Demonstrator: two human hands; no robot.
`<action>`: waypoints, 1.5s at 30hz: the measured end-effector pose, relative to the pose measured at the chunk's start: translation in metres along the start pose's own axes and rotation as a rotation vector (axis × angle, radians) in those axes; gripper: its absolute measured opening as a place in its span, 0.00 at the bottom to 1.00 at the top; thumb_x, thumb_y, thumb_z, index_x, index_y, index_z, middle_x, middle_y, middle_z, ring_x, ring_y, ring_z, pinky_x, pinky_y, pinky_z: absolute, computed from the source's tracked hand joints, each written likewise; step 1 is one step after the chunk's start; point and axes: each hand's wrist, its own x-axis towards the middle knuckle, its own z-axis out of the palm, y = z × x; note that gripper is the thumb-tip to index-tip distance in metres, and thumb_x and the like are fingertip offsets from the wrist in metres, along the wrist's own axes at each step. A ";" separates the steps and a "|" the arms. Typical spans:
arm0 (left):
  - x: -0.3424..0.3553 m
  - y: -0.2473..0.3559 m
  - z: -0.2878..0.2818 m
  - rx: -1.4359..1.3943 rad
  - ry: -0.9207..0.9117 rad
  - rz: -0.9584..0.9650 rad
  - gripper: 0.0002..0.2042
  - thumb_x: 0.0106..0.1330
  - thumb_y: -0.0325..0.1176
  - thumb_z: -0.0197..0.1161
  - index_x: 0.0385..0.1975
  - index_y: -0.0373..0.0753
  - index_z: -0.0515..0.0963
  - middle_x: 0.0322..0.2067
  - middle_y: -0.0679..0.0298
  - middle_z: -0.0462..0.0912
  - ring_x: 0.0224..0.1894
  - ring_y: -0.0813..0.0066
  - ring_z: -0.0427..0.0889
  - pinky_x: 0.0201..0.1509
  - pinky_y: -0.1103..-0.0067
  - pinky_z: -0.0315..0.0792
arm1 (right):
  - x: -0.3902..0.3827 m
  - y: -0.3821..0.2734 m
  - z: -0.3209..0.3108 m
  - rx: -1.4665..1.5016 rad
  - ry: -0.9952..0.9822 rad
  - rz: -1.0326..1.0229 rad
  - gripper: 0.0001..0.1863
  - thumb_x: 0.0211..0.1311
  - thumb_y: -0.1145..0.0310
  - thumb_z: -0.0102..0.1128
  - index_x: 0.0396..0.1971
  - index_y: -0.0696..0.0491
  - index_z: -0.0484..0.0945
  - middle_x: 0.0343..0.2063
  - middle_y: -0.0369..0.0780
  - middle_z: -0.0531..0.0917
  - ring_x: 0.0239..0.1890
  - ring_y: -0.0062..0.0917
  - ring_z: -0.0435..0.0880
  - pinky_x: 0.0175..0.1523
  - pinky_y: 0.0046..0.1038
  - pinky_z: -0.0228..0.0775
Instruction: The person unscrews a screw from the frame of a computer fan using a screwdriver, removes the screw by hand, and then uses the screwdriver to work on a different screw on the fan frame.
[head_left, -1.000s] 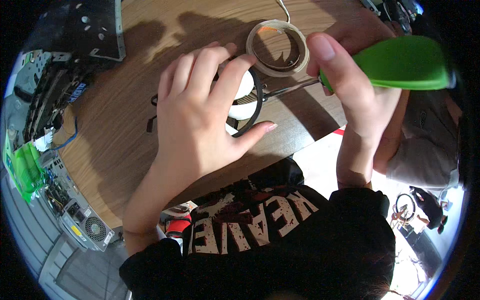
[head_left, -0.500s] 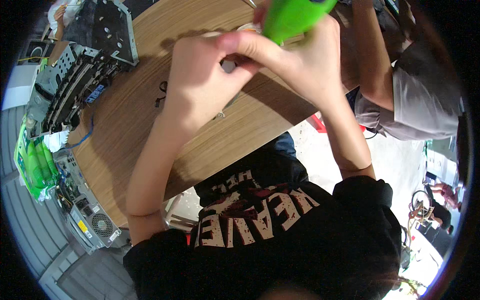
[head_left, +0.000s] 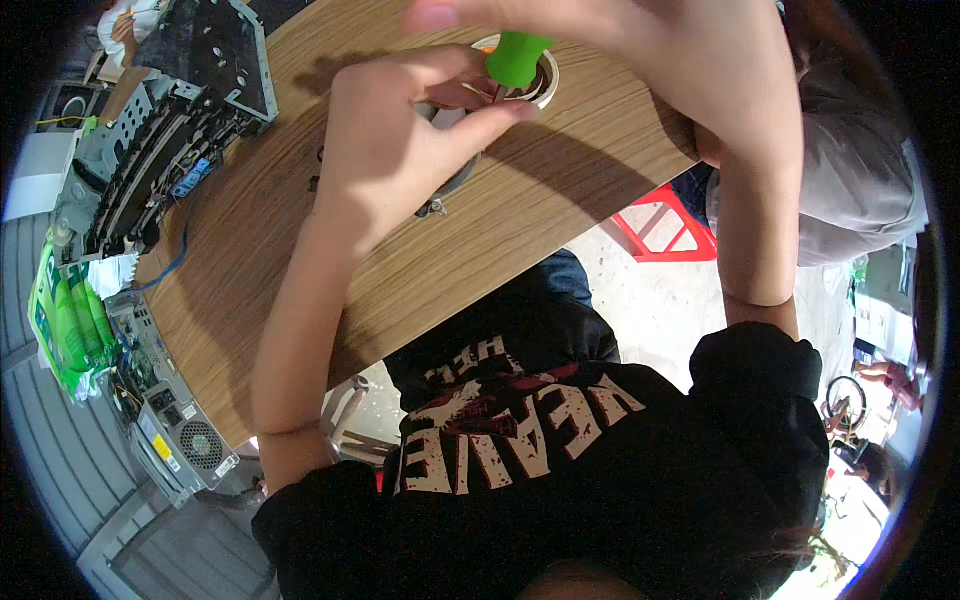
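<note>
My left hand (head_left: 390, 150) is curved over a small black-and-white part (head_left: 460, 175), mostly hidden beneath it, with thumb and fingers gripping around it. A green screwdriver handle (head_left: 515, 62) stands nearly upright at those fingertips, its dark shaft pointing down into the part. My right hand (head_left: 680, 55) is above the handle, its thumb stretched out leftward; the other fingers are out of view or hidden, so its grip cannot be told. Just behind the handle lies a roll of beige tape (head_left: 548, 85).
An open metal computer case (head_left: 205, 65), a green plastic package (head_left: 70, 330) and a power supply (head_left: 185, 440) are along the left. Another person's trousered leg (head_left: 850, 190) is at the right, beside a red stool (head_left: 665, 225). The wooden table's edge (head_left: 500, 280) crosses in front of me.
The green screwdriver has swung from lying slanted to nearly upright. My right hand has risen and moved up over it, its thumb now stretched out. My left hand has shifted slightly upward.
</note>
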 end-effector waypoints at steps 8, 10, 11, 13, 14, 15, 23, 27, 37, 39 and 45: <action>0.001 -0.007 -0.004 -0.032 -0.017 -0.051 0.12 0.59 0.36 0.70 0.40 0.38 0.85 0.31 0.56 0.87 0.34 0.68 0.88 0.39 0.79 0.78 | -0.002 -0.003 -0.032 -0.085 -0.066 0.099 0.22 0.49 0.56 0.77 0.25 0.59 0.76 0.16 0.37 0.73 0.20 0.16 0.70 0.25 0.21 0.62; 0.001 -0.008 -0.003 -0.073 -0.024 -0.042 0.12 0.60 0.36 0.69 0.40 0.38 0.85 0.32 0.55 0.87 0.35 0.68 0.88 0.39 0.78 0.78 | 0.003 -0.003 -0.039 -0.099 -0.050 0.133 0.23 0.49 0.56 0.77 0.24 0.59 0.75 0.15 0.37 0.72 0.19 0.15 0.68 0.24 0.21 0.60; 0.001 -0.009 -0.002 -0.088 -0.032 -0.036 0.12 0.60 0.36 0.69 0.41 0.38 0.85 0.33 0.55 0.87 0.35 0.67 0.88 0.40 0.78 0.78 | 0.005 -0.004 -0.040 -0.104 -0.038 0.139 0.23 0.49 0.55 0.77 0.24 0.59 0.75 0.15 0.37 0.72 0.18 0.15 0.68 0.23 0.21 0.59; 0.001 -0.009 0.001 -0.109 -0.030 -0.006 0.12 0.61 0.36 0.69 0.41 0.38 0.85 0.33 0.55 0.87 0.36 0.66 0.88 0.40 0.77 0.78 | 0.011 -0.007 -0.035 -0.096 0.002 0.144 0.23 0.49 0.55 0.77 0.22 0.59 0.75 0.14 0.37 0.71 0.17 0.15 0.66 0.22 0.21 0.57; 0.001 -0.010 0.002 -0.114 -0.019 0.019 0.12 0.60 0.36 0.69 0.40 0.38 0.85 0.32 0.55 0.87 0.35 0.65 0.88 0.40 0.76 0.78 | 0.014 -0.008 -0.031 -0.082 0.030 0.146 0.24 0.49 0.55 0.77 0.22 0.59 0.75 0.13 0.37 0.70 0.16 0.14 0.65 0.21 0.21 0.57; 0.001 -0.010 0.003 -0.105 -0.010 0.027 0.12 0.60 0.36 0.69 0.40 0.38 0.85 0.32 0.56 0.87 0.35 0.65 0.88 0.40 0.76 0.78 | 0.016 -0.010 -0.024 -0.074 0.066 0.146 0.24 0.49 0.54 0.77 0.21 0.59 0.74 0.13 0.37 0.70 0.16 0.14 0.64 0.20 0.21 0.56; -0.009 -0.026 -0.008 0.323 0.009 0.160 0.28 0.54 0.49 0.73 0.50 0.37 0.79 0.50 0.52 0.80 0.51 0.58 0.79 0.55 0.68 0.73 | 0.010 -0.001 -0.002 -0.154 0.260 0.081 0.26 0.58 0.54 0.69 0.12 0.59 0.73 0.06 0.37 0.63 0.09 0.22 0.65 0.18 0.23 0.56; -0.022 -0.035 -0.002 0.491 -0.137 0.029 0.40 0.48 0.53 0.76 0.57 0.34 0.71 0.53 0.49 0.73 0.59 0.53 0.71 0.61 0.62 0.67 | 0.016 0.026 0.030 0.412 0.352 0.042 0.15 0.67 0.62 0.61 0.26 0.58 0.76 0.15 0.35 0.75 0.17 0.18 0.75 0.23 0.21 0.64; -0.026 -0.042 0.000 0.419 -0.092 0.068 0.40 0.46 0.52 0.77 0.57 0.34 0.71 0.46 0.53 0.73 0.52 0.55 0.73 0.59 0.62 0.69 | 0.001 0.032 0.032 1.305 0.205 0.286 0.11 0.63 0.75 0.55 0.45 0.56 0.72 0.33 0.36 0.76 0.37 0.19 0.78 0.41 0.23 0.70; -0.029 -0.041 0.001 0.411 -0.076 0.056 0.41 0.44 0.50 0.79 0.58 0.37 0.70 0.49 0.51 0.72 0.55 0.54 0.72 0.61 0.62 0.68 | -0.002 0.035 0.023 1.180 0.059 0.278 0.17 0.59 0.77 0.54 0.50 0.56 0.71 0.36 0.37 0.77 0.40 0.20 0.78 0.45 0.24 0.70; -0.047 -0.021 -0.032 0.322 -0.083 0.065 0.52 0.39 0.44 0.80 0.68 0.37 0.61 0.66 0.50 0.63 0.68 0.52 0.63 0.71 0.65 0.58 | -0.017 0.043 0.008 0.967 -0.049 0.178 0.21 0.60 0.77 0.63 0.54 0.55 0.71 0.38 0.37 0.79 0.43 0.20 0.79 0.49 0.24 0.73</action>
